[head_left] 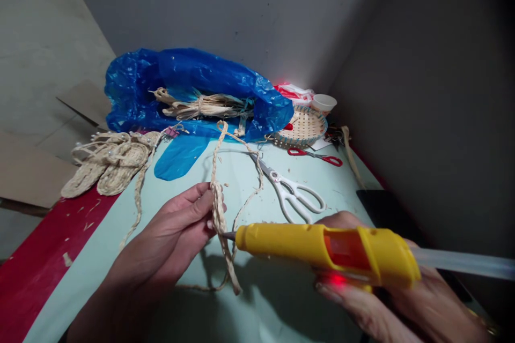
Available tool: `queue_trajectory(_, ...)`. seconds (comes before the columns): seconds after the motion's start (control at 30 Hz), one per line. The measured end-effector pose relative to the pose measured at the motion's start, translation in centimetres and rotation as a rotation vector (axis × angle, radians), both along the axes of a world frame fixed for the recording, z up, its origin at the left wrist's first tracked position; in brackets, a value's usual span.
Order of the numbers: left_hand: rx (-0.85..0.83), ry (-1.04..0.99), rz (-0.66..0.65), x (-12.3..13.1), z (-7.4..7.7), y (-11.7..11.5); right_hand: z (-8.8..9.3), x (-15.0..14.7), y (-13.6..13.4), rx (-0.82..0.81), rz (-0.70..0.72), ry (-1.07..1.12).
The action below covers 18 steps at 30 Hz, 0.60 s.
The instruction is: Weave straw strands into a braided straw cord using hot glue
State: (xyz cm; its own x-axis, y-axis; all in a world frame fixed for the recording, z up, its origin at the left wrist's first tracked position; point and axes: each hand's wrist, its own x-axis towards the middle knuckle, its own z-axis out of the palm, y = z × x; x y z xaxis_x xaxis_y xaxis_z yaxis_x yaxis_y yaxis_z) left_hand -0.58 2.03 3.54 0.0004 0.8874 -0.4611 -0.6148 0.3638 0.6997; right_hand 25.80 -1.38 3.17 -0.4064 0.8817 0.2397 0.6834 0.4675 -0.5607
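My left hand (185, 225) pinches a braided straw cord (218, 206), folded into a narrow strip between thumb and fingers. A long tail of the cord loops up, over to the right and back down to the table. My right hand (362, 295) is wrapped round a yellow hot glue gun (293, 244), with a red light glowing low on its body. From its rear sticks a clear glue stick (462, 262). The gun's metal nozzle touches or nearly touches the strip's right side, just below my left fingertips.
White-handled scissors (287, 187) lie behind the glue gun, red-handled scissors (315, 156) farther back. A blue plastic bag (193, 72) holds dried straw (205, 106). A woven basket (303, 126) and white cup (324, 103) stand right; woven slippers (108, 163) lie left.
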Motion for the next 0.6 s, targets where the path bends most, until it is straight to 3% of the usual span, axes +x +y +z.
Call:
queue_trajectory(0.13, -0.020, 0.032, 0.026, 0.1, 0.1, 0.0, 1.2, -0.4, 0.6, 0.006, 0.043, 0.019)
queue_trajectory(0.17, -0.022, 0.049, 0.030, 0.1, 0.2, -0.1, 1.6, -0.6, 1.0, -0.086, 0.029, 0.068)
queue_trajectory(0.27, -0.010, 0.127, 0.043, 0.2, 0.7, -0.3, 2.5, -1.2, 2.7, -0.572, -0.011, 0.359)
queue_trajectory(0.33, 0.018, 0.195, 0.075, 0.1, 1.0, -0.5, 2.5, -1.5, 4.0, -0.806, 0.054, 0.627)
queue_trajectory(0.43, 0.079, 0.293, 0.121, -0.1, 1.1, -0.9, 1.6, -1.5, 5.1, -0.814, 0.061, 0.896)
queue_trajectory(0.6, 0.199, 0.455, 0.172, -0.1, 0.9, -1.4, -0.7, -0.3, 4.0, -0.897, -0.108, 0.968)
